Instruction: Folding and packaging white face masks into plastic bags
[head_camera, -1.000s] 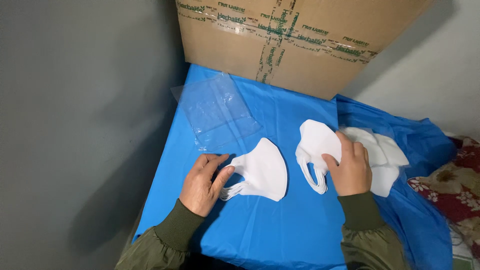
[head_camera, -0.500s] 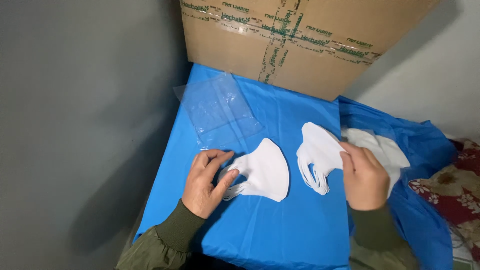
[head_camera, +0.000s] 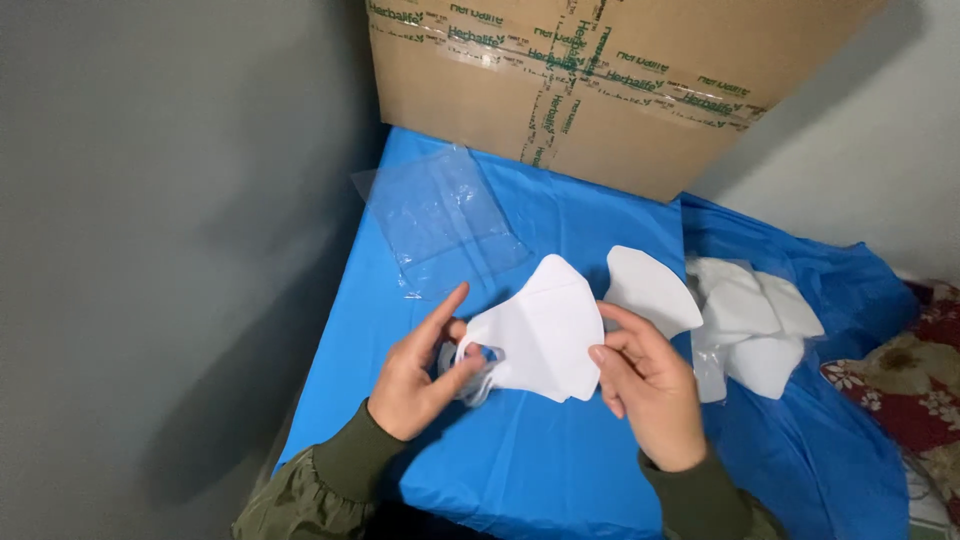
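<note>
A white folded face mask (head_camera: 540, 335) is lifted a little above the blue cloth (head_camera: 520, 470). My left hand (head_camera: 418, 372) pinches its ear-loop end on the left. My right hand (head_camera: 645, 385) grips its right edge with thumb and fingers. Just behind my right hand a second white mask (head_camera: 650, 290) lies flat on the cloth. Both wrists wear olive green sleeves.
Clear plastic bags (head_camera: 440, 220) lie on the cloth at the back left. A pile of several white masks in clear wrap (head_camera: 755, 325) sits to the right. A taped cardboard box (head_camera: 600, 90) stands at the back. A grey wall is on the left, a floral fabric (head_camera: 920, 390) at far right.
My right hand left the right-hand mask and came across to the left mask. Both hands now hold that mask, raised off the cloth. The other mask stays lying on the cloth.
</note>
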